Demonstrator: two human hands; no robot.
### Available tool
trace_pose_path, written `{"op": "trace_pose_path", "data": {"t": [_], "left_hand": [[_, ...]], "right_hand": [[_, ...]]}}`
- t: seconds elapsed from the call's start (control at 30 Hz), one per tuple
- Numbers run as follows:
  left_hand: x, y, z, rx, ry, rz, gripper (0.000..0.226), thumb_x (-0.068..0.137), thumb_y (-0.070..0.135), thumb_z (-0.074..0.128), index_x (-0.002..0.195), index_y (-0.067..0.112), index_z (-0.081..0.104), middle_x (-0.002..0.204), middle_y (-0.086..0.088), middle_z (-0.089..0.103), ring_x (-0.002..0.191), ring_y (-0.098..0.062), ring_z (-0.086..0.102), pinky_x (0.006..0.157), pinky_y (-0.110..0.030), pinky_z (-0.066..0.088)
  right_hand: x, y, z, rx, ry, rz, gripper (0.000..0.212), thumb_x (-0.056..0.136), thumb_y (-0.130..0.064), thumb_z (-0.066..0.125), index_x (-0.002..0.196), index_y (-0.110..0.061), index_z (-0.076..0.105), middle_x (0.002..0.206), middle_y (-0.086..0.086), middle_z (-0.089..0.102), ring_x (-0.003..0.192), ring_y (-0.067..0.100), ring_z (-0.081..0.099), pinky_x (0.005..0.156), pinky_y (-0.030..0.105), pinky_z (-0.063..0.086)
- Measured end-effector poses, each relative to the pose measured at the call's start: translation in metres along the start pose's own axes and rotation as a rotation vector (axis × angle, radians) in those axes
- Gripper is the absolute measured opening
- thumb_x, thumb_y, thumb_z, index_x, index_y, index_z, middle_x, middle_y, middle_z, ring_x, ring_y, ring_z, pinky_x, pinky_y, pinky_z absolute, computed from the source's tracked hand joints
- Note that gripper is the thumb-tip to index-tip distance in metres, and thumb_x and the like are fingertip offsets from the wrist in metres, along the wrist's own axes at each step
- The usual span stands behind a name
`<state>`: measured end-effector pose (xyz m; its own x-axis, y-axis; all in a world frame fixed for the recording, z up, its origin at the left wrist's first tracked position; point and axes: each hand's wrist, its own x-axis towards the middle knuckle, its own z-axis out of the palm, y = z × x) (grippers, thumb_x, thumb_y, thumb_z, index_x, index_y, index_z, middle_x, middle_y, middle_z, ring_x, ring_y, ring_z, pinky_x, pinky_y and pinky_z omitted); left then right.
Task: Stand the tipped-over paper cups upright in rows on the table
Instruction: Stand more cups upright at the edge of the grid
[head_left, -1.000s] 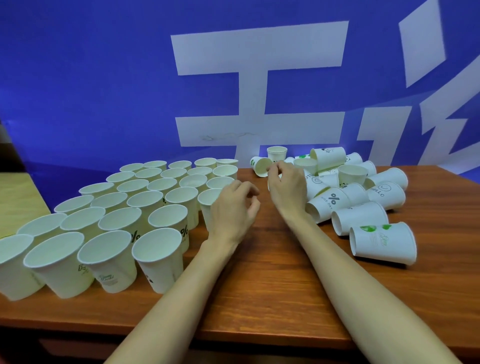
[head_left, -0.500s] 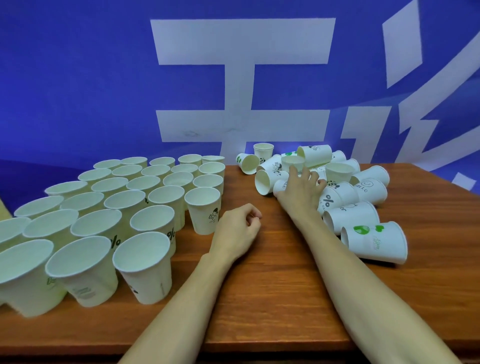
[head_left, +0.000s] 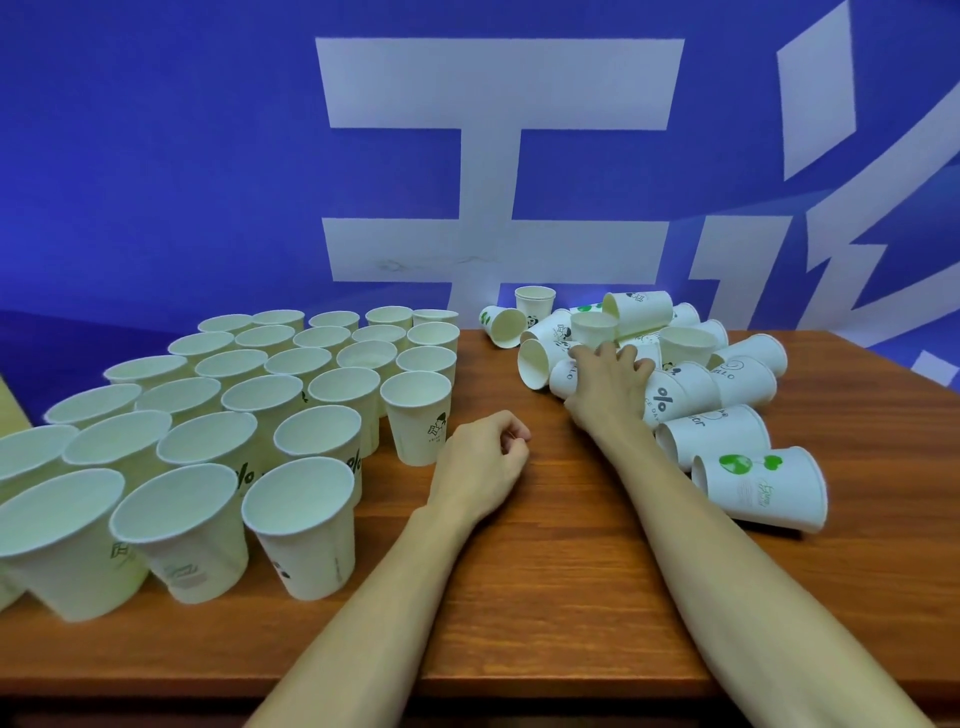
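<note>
I see the upright cups (head_left: 332, 387) standing in rows on the bench (head_left: 545, 597), rims up, and every one I can look into holds nothing. The nearest row sits at the bench's front left; the rows run back toward the blue banner (head_left: 182, 156). Right of those rows lies the pile (head_left: 675, 364) of tipped cups, most on their sides with mouths facing left, a few upright among them at the back. One cup with a green print (head_left: 761, 486) lies on its side at the pile's near edge.

My left hand (head_left: 480, 462) rests on the bench just right of the rows, fingers loosely curled, holding nothing. My right hand (head_left: 610, 384) is on the pile's left side, fingers spread over a tipped cup (head_left: 566, 376); I cannot tell if it grips.
</note>
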<state>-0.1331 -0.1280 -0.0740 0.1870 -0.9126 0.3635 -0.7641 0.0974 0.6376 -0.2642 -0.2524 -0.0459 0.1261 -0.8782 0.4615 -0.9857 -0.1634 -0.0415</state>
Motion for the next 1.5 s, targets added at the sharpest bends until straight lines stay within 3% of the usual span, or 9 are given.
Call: {"op": "trace_pose_path", "data": {"t": [0.33, 0.67, 0.83, 1.0, 1.1, 1.2, 1.33, 1.43, 1.5], "left_hand": [[-0.001, 0.002, -0.001, 0.008, -0.002, -0.016, 0.014, 0.088, 0.025, 0.053, 0.089, 0.031, 0.066, 0.077, 0.013, 0.064, 0.075, -0.003, 0.059, 0.072, -0.029, 0.051], [-0.004, 0.005, -0.002, -0.005, 0.046, 0.09, 0.016, 0.086, 0.023, 0.054, 0.097, 0.032, 0.061, 0.079, 0.012, 0.063, 0.071, -0.004, 0.056, 0.072, -0.03, 0.051], [-0.006, 0.013, -0.009, -0.066, 0.257, 0.248, 0.03, 0.082, 0.02, 0.063, 0.109, 0.03, 0.059, 0.088, 0.015, 0.056, 0.074, -0.005, 0.052, 0.069, -0.021, 0.047], [-0.003, 0.014, -0.011, -0.005, 0.443, 0.219, 0.044, 0.08, 0.018, 0.068, 0.122, 0.024, 0.055, 0.11, 0.006, 0.051, 0.093, -0.007, 0.052, 0.077, -0.023, 0.047], [-0.001, 0.013, -0.017, 0.148, 0.509, 0.29, 0.062, 0.071, 0.015, 0.071, 0.13, 0.023, 0.053, 0.124, -0.002, 0.049, 0.111, -0.02, 0.046, 0.089, -0.029, 0.042], [-0.001, 0.015, -0.018, 0.359, 0.444, 0.453, 0.074, 0.063, 0.016, 0.067, 0.134, 0.027, 0.053, 0.135, -0.005, 0.047, 0.123, -0.026, 0.04, 0.098, -0.04, 0.032], [-0.005, 0.021, -0.01, 0.387, 0.325, 0.502, 0.07, 0.064, 0.022, 0.067, 0.132, 0.028, 0.052, 0.14, -0.005, 0.045, 0.125, -0.024, 0.039, 0.097, -0.04, 0.033], [-0.006, 0.02, -0.01, 0.305, 0.319, 0.454, 0.061, 0.066, 0.023, 0.069, 0.125, 0.026, 0.056, 0.135, -0.004, 0.048, 0.117, -0.023, 0.046, 0.091, -0.038, 0.038], [-0.005, 0.018, -0.013, 0.253, 0.311, 0.412, 0.054, 0.067, 0.025, 0.069, 0.119, 0.024, 0.055, 0.134, -0.003, 0.046, 0.113, -0.022, 0.05, 0.089, -0.037, 0.042]], "right_hand": [[0.002, -0.001, 0.002, -0.005, -0.046, -0.038, 0.057, 0.084, -0.021, 0.06, 0.138, -0.027, 0.043, 0.132, 0.008, 0.048, 0.12, 0.031, 0.042, 0.099, 0.043, 0.028], [0.003, -0.017, -0.023, 0.657, 0.061, 0.149, 0.063, 0.082, -0.04, 0.063, 0.14, -0.023, 0.045, 0.132, 0.008, 0.047, 0.12, 0.03, 0.047, 0.096, 0.04, 0.033], [0.005, -0.026, -0.032, 1.306, -0.15, 0.295, 0.05, 0.088, -0.035, 0.055, 0.135, -0.017, 0.049, 0.121, 0.002, 0.055, 0.1, 0.016, 0.054, 0.075, 0.029, 0.038], [0.003, -0.027, -0.035, 1.551, -0.477, 0.307, 0.029, 0.088, -0.041, 0.048, 0.098, -0.018, 0.062, 0.084, 0.003, 0.064, 0.076, 0.018, 0.057, 0.064, 0.03, 0.039], [-0.001, -0.02, -0.038, 1.54, -0.713, 0.14, 0.026, 0.09, -0.039, 0.048, 0.081, -0.019, 0.062, 0.067, 0.002, 0.061, 0.059, 0.017, 0.055, 0.055, 0.028, 0.036], [-0.001, -0.015, -0.035, 1.357, -0.861, 0.002, 0.03, 0.083, -0.048, 0.053, 0.093, -0.022, 0.063, 0.082, 0.004, 0.063, 0.073, 0.019, 0.06, 0.06, 0.028, 0.043], [0.002, -0.009, -0.031, 1.235, -0.88, -0.038, 0.045, 0.088, -0.063, 0.045, 0.094, -0.025, 0.068, 0.086, 0.005, 0.069, 0.082, 0.019, 0.067, 0.075, 0.033, 0.049], [-0.003, -0.011, -0.03, 1.163, -0.878, -0.049, 0.06, 0.089, -0.07, 0.038, 0.069, -0.025, 0.074, 0.069, 0.006, 0.07, 0.081, 0.029, 0.063, 0.074, 0.036, 0.045], [-0.001, -0.015, -0.024, 1.142, -0.843, -0.01, 0.065, 0.086, -0.074, 0.036, 0.086, -0.023, 0.076, 0.084, 0.007, 0.074, 0.088, 0.029, 0.066, 0.076, 0.035, 0.046]]}}
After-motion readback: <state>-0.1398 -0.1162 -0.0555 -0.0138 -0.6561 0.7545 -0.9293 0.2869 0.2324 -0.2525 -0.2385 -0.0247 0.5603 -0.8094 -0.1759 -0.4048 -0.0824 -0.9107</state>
